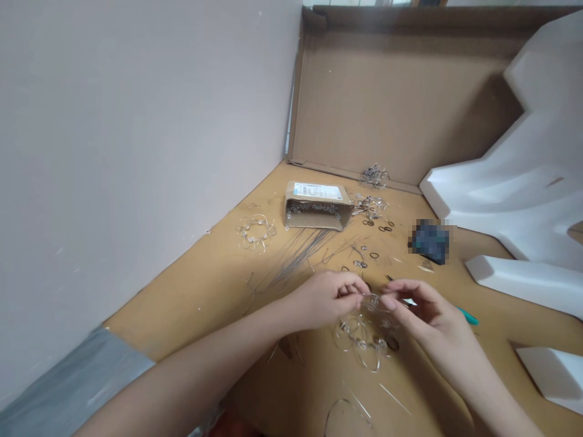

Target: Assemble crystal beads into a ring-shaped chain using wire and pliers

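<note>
My left hand pinches thin silvery wire at the middle of the table. Facing it, my right hand has thumb and fingers closed on the other side of the same wire. From between them hangs a beaded wire ring, a loose loop of bent wire with small clear beads. A teal-handled tool shows partly behind my right hand; its kind is hidden, and I cannot tell whether it is held or lying there. Small dark rings and a few clear beads lie just beyond my fingers.
A small open cardboard box holds clear beads. Grey wire strands lie before it. Another beaded wire ring rests at left, with tangled wire pieces behind. White foam blocks, a pixelated dark object and a wall flank the table.
</note>
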`<state>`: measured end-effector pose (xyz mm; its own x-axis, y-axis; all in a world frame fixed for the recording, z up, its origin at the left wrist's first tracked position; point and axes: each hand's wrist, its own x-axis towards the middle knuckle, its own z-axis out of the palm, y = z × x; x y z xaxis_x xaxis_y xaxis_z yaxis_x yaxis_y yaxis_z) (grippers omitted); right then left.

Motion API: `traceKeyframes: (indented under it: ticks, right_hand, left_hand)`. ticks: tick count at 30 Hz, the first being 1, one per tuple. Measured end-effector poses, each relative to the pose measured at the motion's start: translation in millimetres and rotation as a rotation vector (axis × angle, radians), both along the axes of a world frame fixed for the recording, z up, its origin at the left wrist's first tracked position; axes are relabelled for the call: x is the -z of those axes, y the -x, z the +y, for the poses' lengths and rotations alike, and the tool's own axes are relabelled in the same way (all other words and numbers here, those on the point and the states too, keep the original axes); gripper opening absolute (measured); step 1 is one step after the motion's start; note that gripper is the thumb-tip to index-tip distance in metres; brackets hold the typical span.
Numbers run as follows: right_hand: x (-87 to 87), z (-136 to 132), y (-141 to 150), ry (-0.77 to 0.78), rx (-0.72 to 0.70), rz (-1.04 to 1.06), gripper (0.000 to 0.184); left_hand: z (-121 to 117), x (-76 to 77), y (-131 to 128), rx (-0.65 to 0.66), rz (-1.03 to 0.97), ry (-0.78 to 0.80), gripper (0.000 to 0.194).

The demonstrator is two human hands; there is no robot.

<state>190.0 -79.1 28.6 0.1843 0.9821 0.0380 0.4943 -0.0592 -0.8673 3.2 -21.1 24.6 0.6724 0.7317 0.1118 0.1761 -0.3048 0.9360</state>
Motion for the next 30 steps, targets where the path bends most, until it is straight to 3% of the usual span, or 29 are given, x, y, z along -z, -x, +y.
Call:
traceKeyframes:
  ticks: [4,9,15,24,30]
  right_hand:
    - [7.6,1,-14,0.174,-0.13,-0.134,0.053]
    - [9.7,2,-11,0.238,-0.31,-0.155,0.028]
    - [7.6,4,-9,0.183,-0.289,-0.198,0.018]
    - [4.5,3,0,0.223,-0.251,-0.286,0.014]
    - [3.7,3,7,0.165,-0.255,-0.24,0.007]
  left_hand:
    - [2,4.0,0,-0.02,-0.011,0.048,0.016]
    - [3,9.1,-1,-0.038,-0.007,0.032,0.017]
    - [2,11.9,0,-0.055,0.037,-0.057,0.018]
    - [0,6.6,-2,-0.063,0.134,-0.212,0.019]
    - [-2,7.8,-4,-0.07,0.149,-0.275,0.019]
